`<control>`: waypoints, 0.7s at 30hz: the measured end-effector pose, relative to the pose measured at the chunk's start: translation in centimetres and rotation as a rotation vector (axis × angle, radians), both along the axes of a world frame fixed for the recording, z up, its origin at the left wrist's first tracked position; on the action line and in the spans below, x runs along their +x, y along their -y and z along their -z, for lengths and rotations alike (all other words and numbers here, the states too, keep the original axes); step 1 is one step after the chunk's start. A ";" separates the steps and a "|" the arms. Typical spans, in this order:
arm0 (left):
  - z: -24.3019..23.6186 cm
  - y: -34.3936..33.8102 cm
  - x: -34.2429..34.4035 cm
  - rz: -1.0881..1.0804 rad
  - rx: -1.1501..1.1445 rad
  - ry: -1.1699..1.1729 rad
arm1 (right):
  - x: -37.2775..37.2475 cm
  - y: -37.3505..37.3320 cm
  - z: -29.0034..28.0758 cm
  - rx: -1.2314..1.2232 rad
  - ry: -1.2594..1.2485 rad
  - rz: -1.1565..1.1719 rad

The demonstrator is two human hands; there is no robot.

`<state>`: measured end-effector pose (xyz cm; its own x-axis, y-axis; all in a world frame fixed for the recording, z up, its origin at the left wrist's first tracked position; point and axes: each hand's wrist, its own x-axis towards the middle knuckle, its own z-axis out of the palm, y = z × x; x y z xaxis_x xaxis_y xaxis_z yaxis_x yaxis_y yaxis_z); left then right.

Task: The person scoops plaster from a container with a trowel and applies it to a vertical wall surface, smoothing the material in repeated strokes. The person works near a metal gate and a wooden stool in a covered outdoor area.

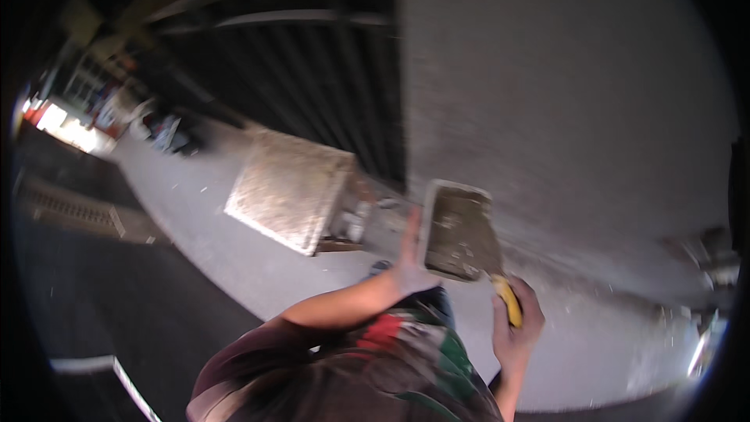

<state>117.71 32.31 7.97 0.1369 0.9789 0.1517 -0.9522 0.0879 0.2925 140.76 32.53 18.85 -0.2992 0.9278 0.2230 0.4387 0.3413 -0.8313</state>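
Note:
A pale rectangular tub (427,236) of wet grey mortar (461,227) is held up in front of me, tilted in the picture. My left hand (412,266) grips it along its left side, thumb or finger up against the wall of the tub; the remaining fingers are hidden beneath. Wrapped in my right hand (522,324) is the yellow handle of a trowel (510,301). Its grey, mortar-coloured blade lies at the tub's lower right edge, blurred, so its exact shape is unclear.
A grey plastered wall (562,70) rises ahead on the right, beside dark vertical bars (312,70). A box-like stand with a pale, worn top (293,184) is at the left of the tub. Farther left are a floor grate (74,207) and a heap of objects (168,129).

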 end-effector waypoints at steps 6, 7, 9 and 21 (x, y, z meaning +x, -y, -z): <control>-0.6 -3.6 2.7 -0.016 -0.280 -0.030 | 3.6 -8.0 -1.0 0.040 0.076 -0.141; -0.6 -3.5 3.0 -0.043 -0.292 -0.024 | 3.8 -8.9 -1.1 0.037 0.077 -0.176; -0.7 -3.4 4.1 -0.077 -0.320 -0.007 | 4.1 -10.3 -1.3 0.033 0.077 -0.254; 0.7 1.3 2.8 -0.214 -0.453 0.087 | 0.5 -13.7 -0.6 -0.103 0.122 -0.420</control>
<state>120.49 30.98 7.26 -0.0681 0.9539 -0.2924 -0.9819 -0.0121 0.1891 141.24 46.25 19.44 -0.6732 0.7356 0.0753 0.3767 0.4289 -0.8211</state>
